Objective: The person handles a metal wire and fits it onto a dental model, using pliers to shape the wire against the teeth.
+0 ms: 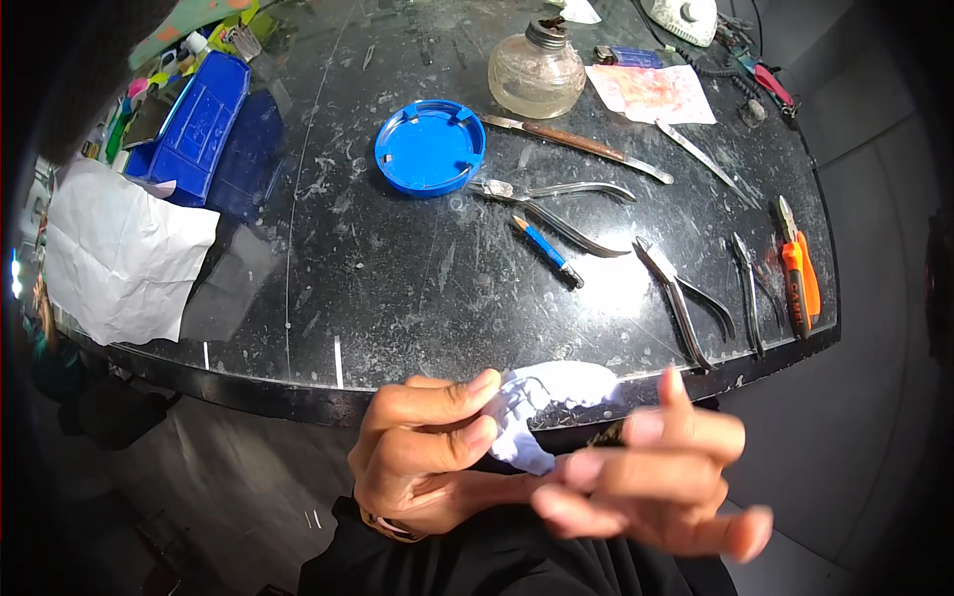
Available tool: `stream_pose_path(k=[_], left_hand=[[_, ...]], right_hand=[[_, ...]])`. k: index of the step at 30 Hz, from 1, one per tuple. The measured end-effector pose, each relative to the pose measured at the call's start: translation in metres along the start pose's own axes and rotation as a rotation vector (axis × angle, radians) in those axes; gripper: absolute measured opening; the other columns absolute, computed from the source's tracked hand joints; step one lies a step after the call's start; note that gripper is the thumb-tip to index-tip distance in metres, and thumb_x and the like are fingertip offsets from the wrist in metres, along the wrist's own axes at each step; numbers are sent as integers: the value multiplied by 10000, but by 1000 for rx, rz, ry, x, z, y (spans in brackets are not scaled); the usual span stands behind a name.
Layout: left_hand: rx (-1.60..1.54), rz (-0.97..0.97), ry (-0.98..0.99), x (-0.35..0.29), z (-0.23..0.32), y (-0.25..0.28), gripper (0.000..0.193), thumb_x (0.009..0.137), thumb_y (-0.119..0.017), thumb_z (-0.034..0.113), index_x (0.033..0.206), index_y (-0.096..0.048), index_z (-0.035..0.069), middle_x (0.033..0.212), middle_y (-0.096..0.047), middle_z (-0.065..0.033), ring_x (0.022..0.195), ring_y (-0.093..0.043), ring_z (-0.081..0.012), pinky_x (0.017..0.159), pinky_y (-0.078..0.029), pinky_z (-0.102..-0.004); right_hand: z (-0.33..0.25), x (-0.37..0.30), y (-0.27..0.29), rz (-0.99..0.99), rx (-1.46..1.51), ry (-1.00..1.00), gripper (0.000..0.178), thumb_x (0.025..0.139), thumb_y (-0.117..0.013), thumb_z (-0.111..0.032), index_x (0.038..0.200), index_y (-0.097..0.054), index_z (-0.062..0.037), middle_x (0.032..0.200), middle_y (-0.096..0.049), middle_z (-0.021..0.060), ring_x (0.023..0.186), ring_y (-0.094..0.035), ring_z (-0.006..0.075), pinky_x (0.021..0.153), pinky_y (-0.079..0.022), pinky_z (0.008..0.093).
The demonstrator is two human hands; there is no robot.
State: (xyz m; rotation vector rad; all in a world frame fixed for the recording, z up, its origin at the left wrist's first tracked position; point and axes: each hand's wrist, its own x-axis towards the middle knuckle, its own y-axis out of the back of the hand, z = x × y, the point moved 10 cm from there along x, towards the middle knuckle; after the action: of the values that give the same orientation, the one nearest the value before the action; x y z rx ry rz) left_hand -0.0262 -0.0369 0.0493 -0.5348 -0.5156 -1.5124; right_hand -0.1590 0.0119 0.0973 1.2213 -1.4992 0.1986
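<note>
My left hand (422, 452) pinches a white plaster dental cast (566, 382) by its left side, above my lap and by the table's front edge. The cast is horseshoe-shaped, and thin dark lines like wire show on it. To the right of the cast, my right hand (661, 472) has its fingers spread and a little blurred, with nothing seen in them. Beyond the cast, a short blue pencil (549, 252) lies near large metal pliers (561, 214). Closer on the right are more metal pliers (681, 298).
Toward the back are a round blue dish (430, 149), a glass spirit lamp (537, 74) and a wooden-handled knife (581, 142). Slim pliers (747, 293) and orange-handled cutters (798, 273) lie at right. A blue box (204, 124) and crumpled white paper (129, 248) are at left.
</note>
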Motion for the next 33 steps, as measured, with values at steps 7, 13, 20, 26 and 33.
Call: stream_pose_path(k=[7, 13, 20, 26, 33], left_hand=[[181, 57, -127, -3, 7, 2, 174, 799, -634, 105, 891, -508, 27, 899, -527, -192, 627, -516, -156, 520, -430, -231], [233, 62, -150, -7, 7, -1, 233, 816, -641, 181, 919, -484, 43, 890, -511, -180, 616, -472, -130, 530, -382, -214], [170, 180, -150, -7, 8, 2, 234, 712, -728, 85, 865, -559, 32, 903, -557, -191, 625, -536, -163, 491, -433, -217], [163, 335, -244, -14, 5, 16, 262, 772, -680, 189, 902, -499, 52, 885, -503, -148, 599, -500, -160, 500, -419, -229], [168, 450, -210, -31, 14, 18, 180, 790, -671, 126, 864, -506, 133, 880, -437, -103, 582, -455, -140, 474, -438, -177]], right_hand=[[10, 8, -25, -36, 15, -269, 1174, 521, -877, -159, 1356, -52, -159, 761, -672, -4, 663, -530, 115, 762, -468, 395], [9, 11, -26, 14, -48, -183, 1164, 518, -872, -143, 1353, -65, -64, 640, -616, -21, 586, -485, 102, 783, -477, 421], [5, -1, -25, 167, -268, -358, 1139, 517, -839, -125, 1355, -94, 70, 568, -563, -29, 597, -468, 83, 792, -488, 419], [4, 6, -32, 101, -89, -172, 1055, 534, -846, -170, 1295, -136, 5, 667, -621, -38, 669, -475, 94, 827, -470, 398], [20, -12, -18, 289, 299, -223, 763, 590, -845, -150, 1068, -252, -114, 789, -665, -13, 749, -541, 122, 903, -439, 385]])
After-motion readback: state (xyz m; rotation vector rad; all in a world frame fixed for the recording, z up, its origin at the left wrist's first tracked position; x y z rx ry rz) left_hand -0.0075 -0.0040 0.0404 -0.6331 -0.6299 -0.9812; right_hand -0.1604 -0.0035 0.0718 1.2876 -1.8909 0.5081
